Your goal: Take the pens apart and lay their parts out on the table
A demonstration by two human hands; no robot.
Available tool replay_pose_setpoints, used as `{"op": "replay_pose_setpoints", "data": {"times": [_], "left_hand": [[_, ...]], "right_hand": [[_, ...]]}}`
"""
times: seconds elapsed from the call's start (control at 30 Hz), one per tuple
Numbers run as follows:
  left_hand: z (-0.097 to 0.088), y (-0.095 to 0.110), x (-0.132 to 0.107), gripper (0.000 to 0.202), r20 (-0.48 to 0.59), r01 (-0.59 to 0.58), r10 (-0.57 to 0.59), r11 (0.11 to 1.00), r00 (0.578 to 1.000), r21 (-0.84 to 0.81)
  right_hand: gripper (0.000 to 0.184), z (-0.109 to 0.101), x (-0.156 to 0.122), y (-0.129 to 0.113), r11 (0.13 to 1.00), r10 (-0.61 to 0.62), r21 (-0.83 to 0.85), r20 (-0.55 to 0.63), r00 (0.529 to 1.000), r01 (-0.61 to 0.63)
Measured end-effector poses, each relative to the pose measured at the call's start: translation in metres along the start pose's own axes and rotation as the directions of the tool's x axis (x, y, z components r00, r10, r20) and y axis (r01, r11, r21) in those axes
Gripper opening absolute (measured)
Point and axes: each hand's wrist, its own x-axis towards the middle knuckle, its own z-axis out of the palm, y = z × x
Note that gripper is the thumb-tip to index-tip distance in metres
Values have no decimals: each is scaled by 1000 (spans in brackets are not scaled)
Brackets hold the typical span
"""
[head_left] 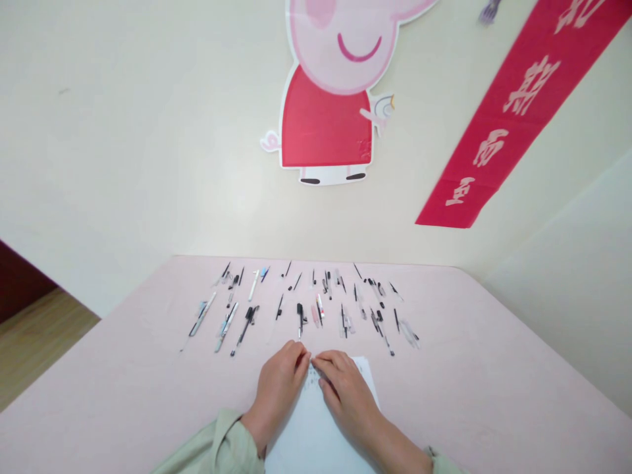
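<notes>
Both my hands meet over the upper part of a white sheet of paper (320, 434), which bears small dark writing near its top. My left hand (284, 372) is closed, thumb and fingers pinched together at the paper's upper left. Facing it, my right hand (345, 388) has bent fingers drawn together, their tips almost touching the left ones. Anything between the fingertips is too small or hidden to make out. Just beyond the hands lies a black-capped pen (299, 319), with a pink pen part (315, 315) and a white pen (320, 309) beside it.
Several pens, caps, refills and clear barrels lie in loose rows across the pink tabletop (148, 395), among them a white pen (253, 286) and a black pen (241, 334). Behind the table stands a wall with a cartoon pig cutout (326, 125) and a red banner (494, 138).
</notes>
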Motion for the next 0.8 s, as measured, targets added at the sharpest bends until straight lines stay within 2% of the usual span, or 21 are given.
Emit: {"op": "replay_pose_setpoints", "data": {"times": [0.2, 0.33, 0.5, 0.7, 0.8], "left_hand": [[2, -1, 1, 24, 16, 0, 0, 999, 1000, 33], [1, -3, 2, 24, -11, 7, -7, 999, 1000, -33], [-8, -3, 14, 14, -64, 117, -125, 987, 990, -110], [-19, 4, 45, 23, 31, 263, -275, 943, 961, 203], [-18, 3, 56, 20, 39, 278, -296, 930, 954, 238]], "right_hand": [[44, 0, 1, 0, 1000, 2, 10, 3, 1000, -3], [42, 0, -1, 1, 1000, 9, 12, -2, 1000, -9], [39, -2, 0, 1, 1000, 19, 15, 8, 1000, -19], [37, -4, 0, 0, 1000, 7, 20, 12, 1000, -8], [36, -3, -1, 1, 1000, -3, 21, 12, 1000, 3]]}}
